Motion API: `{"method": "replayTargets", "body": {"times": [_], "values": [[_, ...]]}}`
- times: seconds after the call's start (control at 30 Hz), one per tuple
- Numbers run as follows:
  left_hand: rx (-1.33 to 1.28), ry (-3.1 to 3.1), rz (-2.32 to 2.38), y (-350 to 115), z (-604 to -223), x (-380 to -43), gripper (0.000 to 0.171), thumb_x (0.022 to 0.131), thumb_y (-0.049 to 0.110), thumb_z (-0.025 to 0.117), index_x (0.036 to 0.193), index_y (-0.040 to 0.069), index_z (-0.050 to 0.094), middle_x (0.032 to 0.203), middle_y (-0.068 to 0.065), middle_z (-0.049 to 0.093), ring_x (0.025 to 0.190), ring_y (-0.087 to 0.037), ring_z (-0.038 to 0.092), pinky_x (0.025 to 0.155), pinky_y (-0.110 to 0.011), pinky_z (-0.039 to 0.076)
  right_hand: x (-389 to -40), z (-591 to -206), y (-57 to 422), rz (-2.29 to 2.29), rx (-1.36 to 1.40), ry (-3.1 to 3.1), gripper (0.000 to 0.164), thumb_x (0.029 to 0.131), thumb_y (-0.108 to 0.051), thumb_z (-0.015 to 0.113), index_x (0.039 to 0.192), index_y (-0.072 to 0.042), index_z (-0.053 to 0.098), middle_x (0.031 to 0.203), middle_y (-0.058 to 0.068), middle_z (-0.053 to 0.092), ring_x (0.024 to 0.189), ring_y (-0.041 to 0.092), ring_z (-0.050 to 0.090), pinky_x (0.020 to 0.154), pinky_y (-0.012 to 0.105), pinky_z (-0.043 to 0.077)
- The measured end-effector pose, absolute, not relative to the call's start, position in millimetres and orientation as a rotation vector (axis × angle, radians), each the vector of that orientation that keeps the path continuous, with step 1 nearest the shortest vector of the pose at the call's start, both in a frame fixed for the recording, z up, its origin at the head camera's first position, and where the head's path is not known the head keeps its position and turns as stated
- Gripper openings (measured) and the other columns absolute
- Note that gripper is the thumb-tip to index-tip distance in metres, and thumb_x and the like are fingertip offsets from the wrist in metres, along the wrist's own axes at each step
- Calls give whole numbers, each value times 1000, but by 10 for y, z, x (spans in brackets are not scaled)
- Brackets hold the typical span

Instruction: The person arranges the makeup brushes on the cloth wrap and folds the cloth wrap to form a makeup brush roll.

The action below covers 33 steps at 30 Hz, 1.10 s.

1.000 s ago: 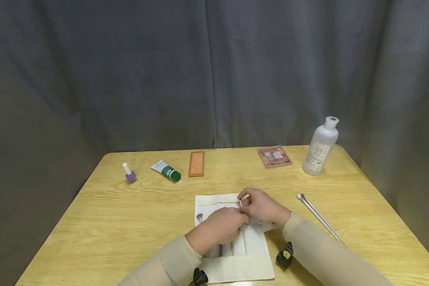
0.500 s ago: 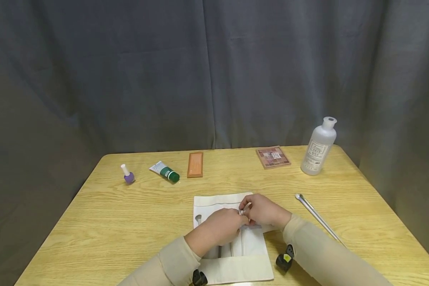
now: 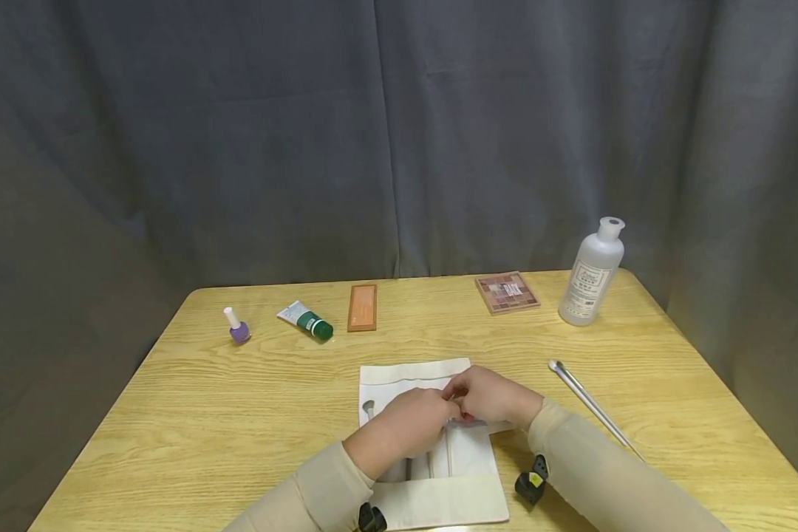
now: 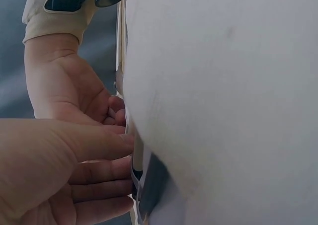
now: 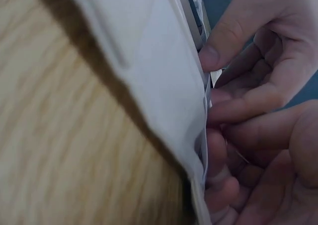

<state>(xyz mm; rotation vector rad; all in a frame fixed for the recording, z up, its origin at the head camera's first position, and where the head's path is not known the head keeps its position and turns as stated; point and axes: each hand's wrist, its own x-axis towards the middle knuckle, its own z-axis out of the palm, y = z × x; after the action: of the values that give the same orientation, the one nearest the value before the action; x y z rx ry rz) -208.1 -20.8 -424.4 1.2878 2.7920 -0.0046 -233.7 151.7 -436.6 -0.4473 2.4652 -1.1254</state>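
A white cloth brush roll (image 3: 462,499) lies flat, with slim handles showing in its slots and a fan-shaped makeup brush head (image 3: 369,408) at its left. Over the middle of the roll, my left hand (image 3: 412,425) pinches the edge of the cloth pocket, its thumb pressed on the fabric in the left wrist view. Fingertips touching it, my right hand (image 3: 488,397) holds a makeup brush at the pocket's opening. That brush is mostly hidden behind the fingers. A side flap of the roll sticks out under the right hand.
Two silver makeup brushes (image 3: 592,403) lie right of the roll. Along the back stand or lie a purple nail polish bottle (image 3: 239,331), a green-and-white tube (image 3: 306,321), an orange palette (image 3: 362,307), a checkered palette (image 3: 507,292) and a clear bottle (image 3: 588,281).
My right hand has moved slightly down toward the left hand. The silver part that showed between its fingers has sunk out of sight. The left hand has stayed nearly still.
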Motion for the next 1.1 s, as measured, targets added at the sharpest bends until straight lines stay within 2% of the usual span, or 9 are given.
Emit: {"method": "replayTargets", "body": {"times": [0.13, 0.23, 0.4, 0.6, 0.73, 0.87, 0.97, 1.1], "values": [[1268, 2792, -44, -195, -4244, -2070, 21, 95, 11, 67, 110, 21, 76, 106, 4, 73, 86, -7, 66, 77, -25, 55, -2330, -4382, 1570, -1131, -543, 2445, 29, 92, 4, 56, 116, -3, 72, 74, 1, 64, 65, 13, 54, 62, 27, 44], [1242, 2784, -57, -176, -4241, -2062, 14, 97, 15, 65, 104, 19, 76, 98, 3, 71, 80, -8, 64, 72, -25, 54, -2320, -4378, 1644, -1142, -588, 2442, 29, 93, 2, 57, 118, -4, 70, 79, 4, 64, 66, 15, 56, 61, 28, 47], [1225, 2786, -101, -142, -4230, -2053, 16, 99, 25, 63, 94, 17, 76, 81, 4, 63, 74, -7, 57, 67, -25, 50, -2298, -4328, 1811, -1126, -616, 2488, 23, 94, -3, 63, 116, -5, 69, 85, 3, 65, 72, 15, 59, 63, 30, 50], [1195, 2790, -154, -88, -4191, -2032, 27, 96, 43, 67, 85, 18, 72, 76, 5, 61, 71, -9, 58, 63, -28, 51, -2249, -4226, 2047, -999, -595, 2670, 12, 92, -12, 70, 104, -8, 70, 83, -3, 64, 68, 12, 58, 60, 30, 49], [1142, 2830, -170, -47, -4186, -2020, 22, 92, 40, 72, 84, 20, 73, 79, 5, 62, 70, -10, 57, 62, -29, 51, -2211, -4162, 2237, -929, -550, 2787, 10, 90, -14, 73, 98, -9, 71, 83, -5, 64, 70, 11, 56, 63, 30, 48], [1131, 2867, -194, -25, -4202, -2022, 16, 86, 39, 78, 86, 23, 76, 86, 5, 61, 79, -11, 51, 71, -28, 47, -2189, -4113, 2445, -901, -504, 2858, 12, 90, -13, 73, 98, -6, 71, 84, -3, 64, 73, 12, 55, 66, 32, 48], [1178, 2861, -199, -11, -4210, -2031, 18, 84, 40, 80, 87, 22, 77, 93, 6, 61, 84, -11, 45, 75, -25, 43, -2178, -4088, 2603, -876, -460, 2888, 13, 91, -14, 72, 100, -4, 70, 85, -1, 64, 74, 14, 55, 66, 33, 47], [1220, 2831, -173, 7, -4216, -2041, 16, 87, 35, 79, 88, 19, 75, 104, 7, 64, 92, -10, 50, 81, -23, 45, -2163, -4068, 2784, -827, -413, 2919, 15, 91, -14, 72, 100, -3, 70, 86, 0, 65, 74, 15, 56, 65, 34, 48]]}}
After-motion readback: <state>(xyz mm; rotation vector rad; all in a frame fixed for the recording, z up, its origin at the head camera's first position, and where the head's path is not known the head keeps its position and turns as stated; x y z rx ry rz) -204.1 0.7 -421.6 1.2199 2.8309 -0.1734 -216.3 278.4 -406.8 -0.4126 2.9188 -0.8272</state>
